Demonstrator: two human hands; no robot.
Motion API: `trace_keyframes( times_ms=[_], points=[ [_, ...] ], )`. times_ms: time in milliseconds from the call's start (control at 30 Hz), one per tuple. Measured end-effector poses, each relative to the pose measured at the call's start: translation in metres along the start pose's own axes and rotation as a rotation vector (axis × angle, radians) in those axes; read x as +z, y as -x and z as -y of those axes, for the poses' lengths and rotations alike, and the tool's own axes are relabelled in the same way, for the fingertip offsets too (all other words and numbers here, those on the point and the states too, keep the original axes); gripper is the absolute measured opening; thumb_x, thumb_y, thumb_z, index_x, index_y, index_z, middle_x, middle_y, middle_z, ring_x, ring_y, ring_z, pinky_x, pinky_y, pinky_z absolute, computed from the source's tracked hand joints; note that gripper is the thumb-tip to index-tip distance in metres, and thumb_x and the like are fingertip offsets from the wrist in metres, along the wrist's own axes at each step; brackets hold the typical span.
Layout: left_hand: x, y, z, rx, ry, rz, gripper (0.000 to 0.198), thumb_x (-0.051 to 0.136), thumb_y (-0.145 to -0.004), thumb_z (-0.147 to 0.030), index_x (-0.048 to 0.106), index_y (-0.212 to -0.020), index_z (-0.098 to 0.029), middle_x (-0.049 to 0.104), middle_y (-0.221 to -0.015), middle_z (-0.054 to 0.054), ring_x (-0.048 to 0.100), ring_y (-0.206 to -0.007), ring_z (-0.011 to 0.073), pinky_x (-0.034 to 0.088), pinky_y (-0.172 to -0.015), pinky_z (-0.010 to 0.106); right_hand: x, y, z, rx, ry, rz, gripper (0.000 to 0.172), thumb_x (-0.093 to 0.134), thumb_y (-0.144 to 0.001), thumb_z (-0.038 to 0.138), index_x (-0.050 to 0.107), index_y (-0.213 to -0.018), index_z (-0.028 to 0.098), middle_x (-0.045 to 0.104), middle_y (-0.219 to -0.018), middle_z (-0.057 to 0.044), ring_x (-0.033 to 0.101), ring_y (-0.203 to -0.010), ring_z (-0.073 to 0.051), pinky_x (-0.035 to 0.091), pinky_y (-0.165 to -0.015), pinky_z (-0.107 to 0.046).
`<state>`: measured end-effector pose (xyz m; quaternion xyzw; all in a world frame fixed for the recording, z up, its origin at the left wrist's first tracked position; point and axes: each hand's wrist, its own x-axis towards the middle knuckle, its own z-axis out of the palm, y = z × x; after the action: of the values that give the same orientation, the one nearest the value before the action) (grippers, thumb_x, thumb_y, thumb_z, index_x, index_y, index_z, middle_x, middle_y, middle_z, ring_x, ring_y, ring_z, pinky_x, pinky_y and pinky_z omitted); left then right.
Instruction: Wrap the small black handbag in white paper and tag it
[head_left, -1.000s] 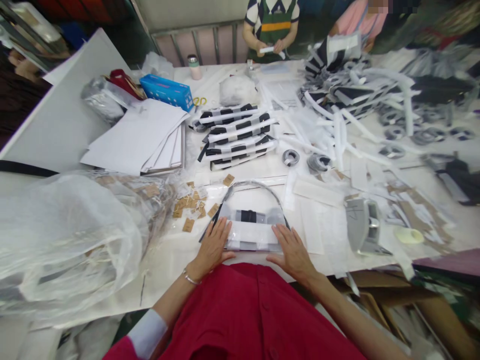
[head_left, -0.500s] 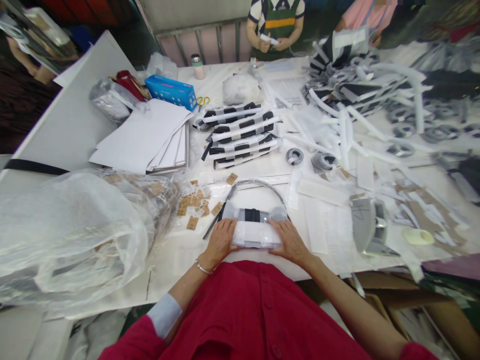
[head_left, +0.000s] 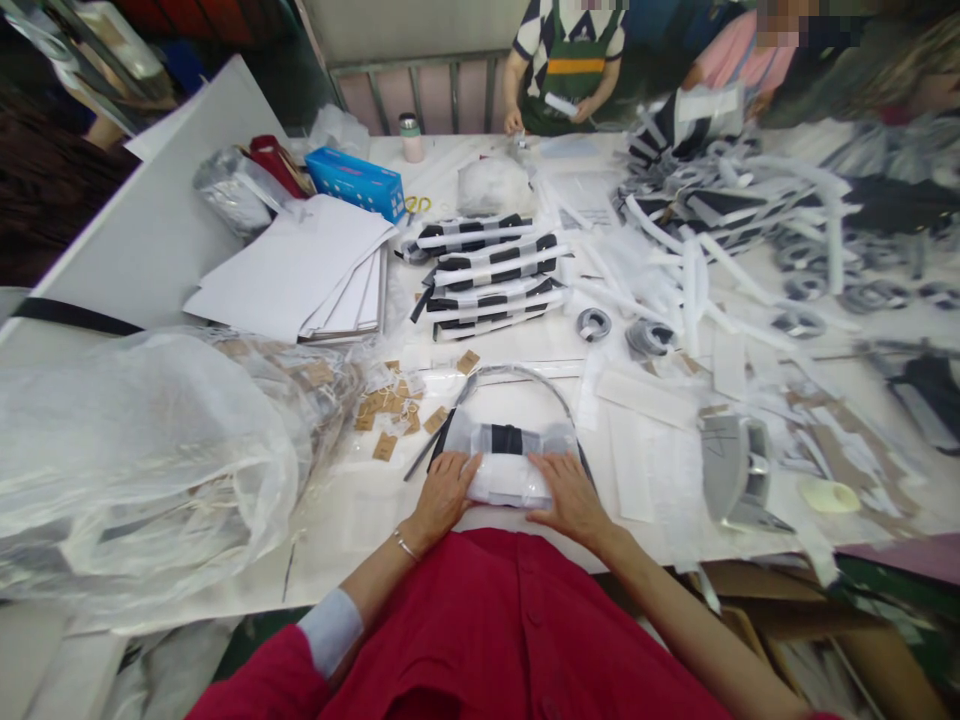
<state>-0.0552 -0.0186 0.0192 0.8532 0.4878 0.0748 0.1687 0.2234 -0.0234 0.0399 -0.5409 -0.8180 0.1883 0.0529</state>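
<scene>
A black bag (head_left: 507,438) partly covered in white and clear wrapping lies at the table's front edge, its strap arching away from me. My left hand (head_left: 444,492) grips the left end of the wrapping, and my right hand (head_left: 571,495) grips the right end. Thumbs are at the near side, fingers over the top. Small brown tags (head_left: 386,405) are scattered left of the bag. Beyond it lie several black items wrapped with white strips (head_left: 495,265), in a stack.
A large clear plastic bag (head_left: 150,450) covers the left side. White sheets (head_left: 300,265) and a blue box (head_left: 355,183) stand behind it. At right are a grey tape dispenser (head_left: 731,465) and strap coils (head_left: 594,324). Two people are across the table.
Both hands have drawn slightly nearer my body with the near part of the wrapped bag, which looks more rounded. The view has shifted a little. Across the table, a person's hands have moved apart.
</scene>
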Motion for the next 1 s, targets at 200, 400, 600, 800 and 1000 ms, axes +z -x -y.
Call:
trace_keyframes(
  times_ms=[200,400,600,800,1000],
  points=[
    [0.004,0.004,0.000,0.016,-0.041,-0.026,0.070,0.064,-0.083,-0.021,0.033,-0.146,-0.021,0.055,-0.130,0.015,0.048,-0.125,0.0317,0.031,-0.111,0.053,0.006,-0.001,0.004,-0.006,0.051,-0.027,0.079,0.074,-0.071,0.041,0.043,-0.139,0.016,0.064,-0.108,-0.011,0.057,-0.106,-0.031,0.031,-0.113,-0.053],
    [0.004,0.004,-0.002,0.027,-0.117,-0.009,0.075,0.068,-0.081,-0.023,0.032,-0.147,-0.020,0.056,-0.134,0.016,0.049,-0.129,0.0320,0.029,-0.114,0.053,0.006,0.001,0.005,-0.005,0.124,-0.024,0.080,0.072,-0.073,0.047,0.043,-0.141,0.016,0.065,-0.107,-0.012,0.056,-0.106,-0.031,0.031,-0.112,-0.052],
    [-0.004,0.002,-0.007,0.031,-0.160,-0.027,0.084,0.070,-0.082,-0.039,0.024,-0.151,-0.023,0.034,-0.155,0.019,0.030,-0.144,0.0347,0.024,-0.116,0.058,0.006,0.009,0.012,0.029,0.205,-0.079,0.086,0.071,-0.073,0.054,0.038,-0.145,0.022,0.048,-0.145,-0.017,0.040,-0.134,-0.037,0.022,-0.116,-0.057],
    [0.002,-0.003,-0.007,0.123,-0.137,0.062,0.079,0.065,-0.087,-0.028,0.021,-0.152,-0.022,0.046,-0.147,0.018,0.040,-0.139,0.0316,0.034,-0.113,0.049,0.013,0.019,0.020,0.060,0.231,-0.166,0.085,0.066,-0.079,0.050,0.029,-0.150,0.021,0.030,-0.158,-0.017,0.025,-0.145,-0.039,0.022,-0.116,-0.059],
    [0.013,-0.003,-0.012,0.149,-0.105,0.017,0.073,0.061,-0.089,-0.024,0.023,-0.151,-0.017,0.050,-0.144,0.018,0.043,-0.138,0.0302,0.035,-0.113,0.048,0.025,0.022,0.020,-0.020,0.255,-0.124,0.070,0.054,-0.089,0.028,0.024,-0.152,0.021,0.040,-0.154,-0.013,0.033,-0.143,-0.031,0.019,-0.118,-0.056]
  ],
)
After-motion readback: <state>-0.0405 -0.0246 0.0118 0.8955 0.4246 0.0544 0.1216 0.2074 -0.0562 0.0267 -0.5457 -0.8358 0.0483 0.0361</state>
